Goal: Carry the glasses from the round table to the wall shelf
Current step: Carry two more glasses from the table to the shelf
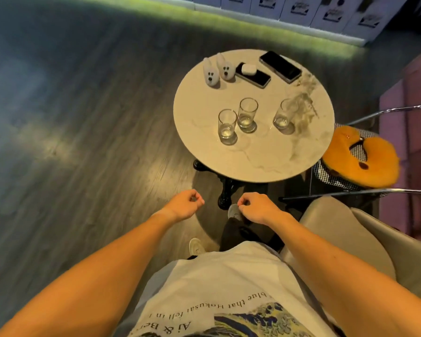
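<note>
A white T-shirt (229, 288) printed with a wave picture and a line of text fills the bottom of the view, closest to the camera, with both bare forearms reaching forward from it. Beyond it spreads the dark wood-plank floor (71, 142), and on that stands the round table (265, 161) with a pale marbled top on a black cast base. To its right sit a beige armchair (350, 234) and a houndstooth chair seat bearing an orange neck pillow (374, 161).

The left hand (184, 204) and the right hand (259, 206) hang over the floor short of the table edge — each with fingers loosely curled toward the thumb, holding nothing and touching nothing.

On the far side of the tabletop lie two dark phones (280, 66), the left one carrying a small white earbud case (249, 69), and beside them two white bunny figurines (218, 70).

Three clear glasses (247, 115) stand upright nearer the middle — two close together on the left, the third (283, 116) apart on the right. All remain on the table.
</note>
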### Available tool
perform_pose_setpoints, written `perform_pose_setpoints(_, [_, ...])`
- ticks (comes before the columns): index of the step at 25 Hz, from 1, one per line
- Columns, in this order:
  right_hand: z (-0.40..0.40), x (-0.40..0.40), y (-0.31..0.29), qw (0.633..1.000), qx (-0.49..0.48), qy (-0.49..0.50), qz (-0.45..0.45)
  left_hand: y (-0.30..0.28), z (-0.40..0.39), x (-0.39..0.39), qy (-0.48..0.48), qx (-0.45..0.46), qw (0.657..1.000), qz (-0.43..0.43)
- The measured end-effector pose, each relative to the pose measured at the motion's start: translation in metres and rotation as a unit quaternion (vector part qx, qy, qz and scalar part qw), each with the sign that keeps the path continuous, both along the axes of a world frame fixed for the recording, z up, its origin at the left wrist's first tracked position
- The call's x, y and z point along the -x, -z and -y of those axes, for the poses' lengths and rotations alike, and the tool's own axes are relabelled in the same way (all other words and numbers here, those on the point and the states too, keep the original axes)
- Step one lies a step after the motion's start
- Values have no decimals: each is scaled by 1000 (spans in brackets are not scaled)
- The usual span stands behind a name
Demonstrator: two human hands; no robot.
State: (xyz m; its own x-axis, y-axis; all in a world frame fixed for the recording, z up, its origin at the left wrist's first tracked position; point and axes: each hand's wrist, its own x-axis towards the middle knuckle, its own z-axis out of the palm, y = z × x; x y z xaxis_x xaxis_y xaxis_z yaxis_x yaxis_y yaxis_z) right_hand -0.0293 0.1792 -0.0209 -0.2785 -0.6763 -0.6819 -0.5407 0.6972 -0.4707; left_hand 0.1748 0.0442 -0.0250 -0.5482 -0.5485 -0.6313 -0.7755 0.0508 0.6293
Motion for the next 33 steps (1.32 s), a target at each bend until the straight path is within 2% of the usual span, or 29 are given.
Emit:
perform_pose_setpoints(5, [60, 58, -21, 997, 36, 29, -63, -32, 45, 56, -13, 107, 992, -58])
perform_pose_setpoints(9, [104, 103, -37, 975, 133, 66, -167, -49, 75, 105, -30, 217, 971, -99])
perform_pose_setpoints(13, [140, 142, -40, 971, 137, 5, -196, -41, 91, 154, 6, 242, 970, -10])
perform_pose_setpoints(17, [164, 158, -19, 974, 109, -94, -173, -17, 92, 176, 28, 229, 968, 100])
perform_pose_setpoints(23, [186, 177, 6, 960, 166, -138, -178, 5, 86, 194, -46, 245, 965, 85])
perform_pose_setpoints(25, [199, 176, 4, 953, 199, -162, -161, 2, 87, 187, -82, 256, 961, 63])
perform_pose_setpoints(28, [229, 148, -7, 931, 254, -237, -115, -13, 93, 141, -187, 257, 947, 38])
perform_pose_setpoints(30, [259, 106, -24, 912, 283, -286, -78, -34, 100, 85, -251, 285, 924, 40])
perform_pose_setpoints(33, [303, 20, -67, 877, 335, -342, -38, -80, 110, -14, -354, 344, 868, 49])
